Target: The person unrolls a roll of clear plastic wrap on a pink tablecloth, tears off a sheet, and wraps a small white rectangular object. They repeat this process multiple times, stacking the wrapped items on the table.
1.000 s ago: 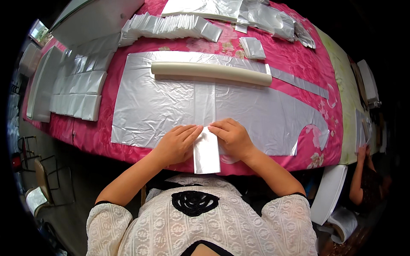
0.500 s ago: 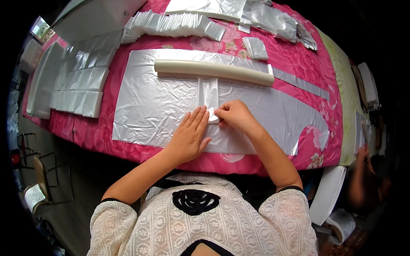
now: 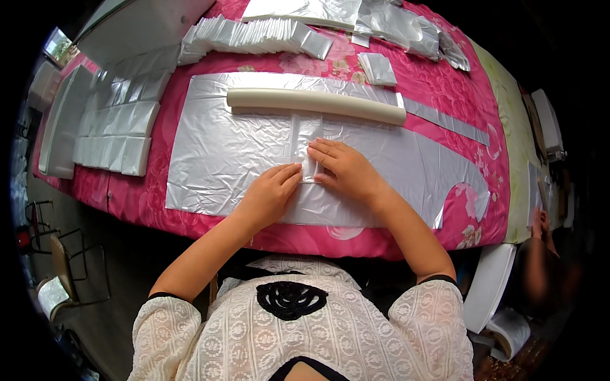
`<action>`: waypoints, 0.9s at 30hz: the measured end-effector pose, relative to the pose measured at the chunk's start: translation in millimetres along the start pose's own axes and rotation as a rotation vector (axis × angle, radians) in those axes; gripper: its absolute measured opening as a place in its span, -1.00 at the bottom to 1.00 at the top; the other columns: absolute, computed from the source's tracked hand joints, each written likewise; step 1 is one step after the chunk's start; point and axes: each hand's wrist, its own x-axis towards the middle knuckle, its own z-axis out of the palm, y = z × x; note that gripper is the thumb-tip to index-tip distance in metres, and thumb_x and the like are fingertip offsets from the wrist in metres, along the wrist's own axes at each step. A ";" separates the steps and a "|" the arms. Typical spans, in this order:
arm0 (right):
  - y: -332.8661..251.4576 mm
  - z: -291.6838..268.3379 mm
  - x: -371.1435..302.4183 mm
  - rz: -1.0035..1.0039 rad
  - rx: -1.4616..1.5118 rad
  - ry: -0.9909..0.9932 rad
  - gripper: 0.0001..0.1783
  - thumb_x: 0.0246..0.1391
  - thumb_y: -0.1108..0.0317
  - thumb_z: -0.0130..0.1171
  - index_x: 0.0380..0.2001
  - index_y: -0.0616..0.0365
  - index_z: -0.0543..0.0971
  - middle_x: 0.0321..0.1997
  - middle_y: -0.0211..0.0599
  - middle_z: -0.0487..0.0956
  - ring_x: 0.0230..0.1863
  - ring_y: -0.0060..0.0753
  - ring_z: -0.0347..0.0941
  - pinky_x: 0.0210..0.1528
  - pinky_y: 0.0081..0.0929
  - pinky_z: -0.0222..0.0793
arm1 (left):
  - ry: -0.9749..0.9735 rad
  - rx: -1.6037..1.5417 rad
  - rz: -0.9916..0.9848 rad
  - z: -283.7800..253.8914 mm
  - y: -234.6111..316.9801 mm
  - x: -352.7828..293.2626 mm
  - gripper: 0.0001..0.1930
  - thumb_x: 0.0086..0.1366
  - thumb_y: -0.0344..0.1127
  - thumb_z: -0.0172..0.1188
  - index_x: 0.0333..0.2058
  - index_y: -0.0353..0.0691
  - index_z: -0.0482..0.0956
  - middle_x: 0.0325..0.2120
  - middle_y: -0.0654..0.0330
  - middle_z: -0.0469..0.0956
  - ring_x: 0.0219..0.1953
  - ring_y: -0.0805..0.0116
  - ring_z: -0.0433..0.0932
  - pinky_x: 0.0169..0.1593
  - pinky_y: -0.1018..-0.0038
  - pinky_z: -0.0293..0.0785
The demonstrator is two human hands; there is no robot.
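Observation:
A narrow, folded strip of thin silvery-white plastic film [image 3: 308, 130] lies on a larger plastic sheet [image 3: 210, 149], its far end running under a long cream-coloured roller or tube [image 3: 311, 103]. My left hand [image 3: 270, 192] rests at the strip's near left edge, fingers stretched and close together; its thumb is hidden. On the strip's right side lies my right hand [image 3: 348, 170], its fingers stretched over the film and its thumb apart near the folded end. Neither hand visibly grips anything. The larger sheet has a curved cut-out at its right end.
Folded plastic packets [image 3: 111, 152] stand in rows at the left, beside a white panel [image 3: 63, 124]. A long row of packets [image 3: 254, 37], a small stack [image 3: 378, 68] and loose film [image 3: 406, 32] lie farther back on the pink floral cloth [image 3: 438, 89]. Another person's hands [image 3: 540, 225] show far right.
My right hand has moved from pinching the strip's near end to lying over its right side. My left hand has drawn down slightly, its fingers now at the left edge.

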 end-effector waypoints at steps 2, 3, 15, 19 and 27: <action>1.4 -2.6 0.5 0.004 0.026 0.001 -0.46 -0.17 0.36 0.23 -0.02 0.18 0.44 0.06 -0.13 0.42 0.14 -0.15 0.28 0.17 -0.33 0.20 | 0.079 0.027 0.068 0.5 -2.7 4.0 -0.79 -0.01 -0.50 0.17 -0.32 -0.33 0.50 -0.22 0.09 0.53 -0.15 0.16 0.51 -0.10 0.39 0.47; 1.7 -3.6 0.8 0.007 0.040 0.001 -0.47 -0.17 0.37 0.22 -0.03 0.17 0.44 0.06 -0.12 0.43 0.13 -0.15 0.29 0.17 -0.33 0.21 | 0.078 0.042 0.077 1.7 -4.6 5.6 -0.82 -0.01 -0.50 0.17 -0.35 -0.32 0.49 -0.24 0.10 0.54 -0.16 0.18 0.52 -0.11 0.40 0.47; -32.1 12.3 -34.6 -0.064 0.082 0.166 -0.71 -0.32 0.58 0.16 -0.38 0.12 0.57 -0.32 -0.35 0.57 -0.31 -0.29 0.48 -0.26 -0.42 0.41 | -0.113 -0.168 0.201 -29.4 18.9 -17.3 -0.49 -0.09 -0.26 0.32 -0.11 -0.24 0.43 -0.08 0.13 0.47 -0.03 0.20 0.47 0.04 0.31 0.38; -39.0 13.5 -41.1 -0.033 0.133 0.188 -0.75 -0.27 0.55 0.15 -0.38 0.12 0.55 -0.33 -0.35 0.55 -0.29 -0.28 0.47 -0.27 -0.42 0.40 | -0.151 -0.122 0.121 -24.8 14.4 -22.5 -0.50 -0.06 -0.32 0.28 -0.08 -0.25 0.42 -0.11 0.13 0.49 -0.06 0.21 0.47 0.01 0.33 0.38; -36.8 -1.3 -12.9 0.644 0.455 0.096 -0.74 0.02 0.27 0.11 -0.54 0.26 0.60 -0.67 -0.24 0.53 -0.67 -0.31 0.43 -0.53 -0.48 0.31 | -0.034 -0.403 -0.514 -6.9 9.7 -3.0 -0.42 0.11 -0.47 0.16 0.13 -0.34 0.21 -0.45 0.07 0.59 -0.50 0.31 0.56 -0.36 0.50 0.45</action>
